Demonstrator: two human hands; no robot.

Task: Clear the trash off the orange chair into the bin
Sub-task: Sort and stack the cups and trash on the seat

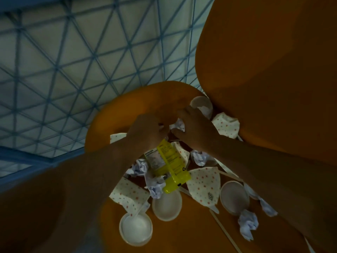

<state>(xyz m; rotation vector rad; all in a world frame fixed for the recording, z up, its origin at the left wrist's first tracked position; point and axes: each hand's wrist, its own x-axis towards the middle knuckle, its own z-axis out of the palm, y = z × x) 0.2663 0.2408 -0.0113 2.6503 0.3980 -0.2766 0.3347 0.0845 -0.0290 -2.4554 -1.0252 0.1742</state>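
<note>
The orange chair [264,88] fills the right and lower view, its seat littered with trash. My left hand [144,130] is closed on the top of a yellow carton [169,167] that hangs tilted over the seat. My right hand [195,125] pinches a crumpled white paper ball [177,125] just beside the left hand. More crumpled paper [199,157], dotted napkins [204,183], white paper bowls [166,205] and a wooden stick [226,232] lie on the seat. No bin is in view.
The chair's rounded armrest [124,106] curves behind my hands. Beyond it lies a floor with a blue triangular line pattern [73,52]. A white cup [200,105] sits at the seat's back corner.
</note>
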